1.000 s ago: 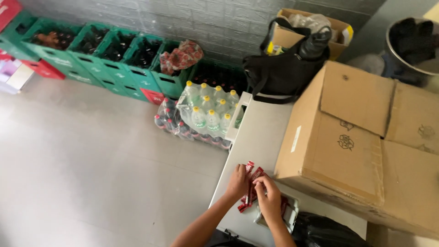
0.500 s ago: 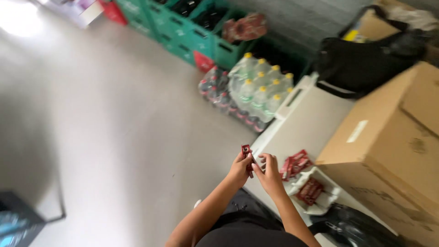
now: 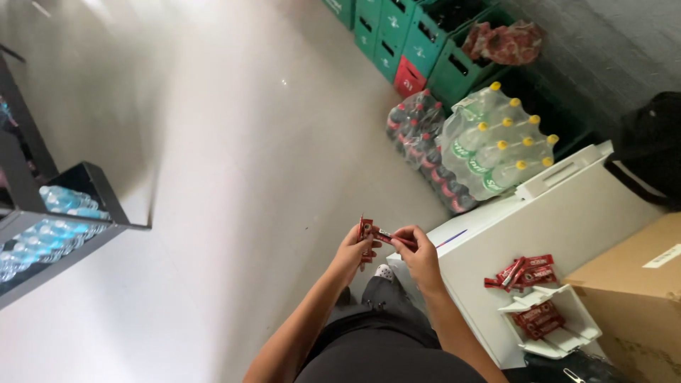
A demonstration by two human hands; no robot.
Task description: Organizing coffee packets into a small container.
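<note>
Red packets (image 3: 367, 232): small flat sachets, held at centre frame over the grey floor (image 3: 234, 163), just left of the white table's (image 3: 567, 220) near corner. Count in hand cannot be told; at least two show. Left hand (image 3: 352, 250) is closed around an upright packet; right hand (image 3: 420, 254) pinches a second, dark-tipped red packet (image 3: 394, 238) lying crosswise, its end touching the first. The two hands are close together, fingertips nearly meeting.

Loose pile of red packets (image 3: 521, 272), right of centre on the table, roughly five or six, overlapping. White tray (image 3: 567, 340), one, lower right, at the table's near edge, with more red packets inside. Cardboard box (image 3: 631, 298), one, far right, just beside the tray.

Wrapped packs of bottles, two, upper right on the floor against the table's far end: yellow-capped clear bottles (image 3: 496, 145), about ten caps visible, and dark red-capped bottles (image 3: 425, 142). Green crates (image 3: 418, 35), several, top edge, along the wall. Black bag (image 3: 649, 149), one, right edge. Dark shelf (image 3: 78, 213) with blue-tinted bottles, left edge.

Open floor runs wide from upper left to lower centre, between the shelf and the table.
</note>
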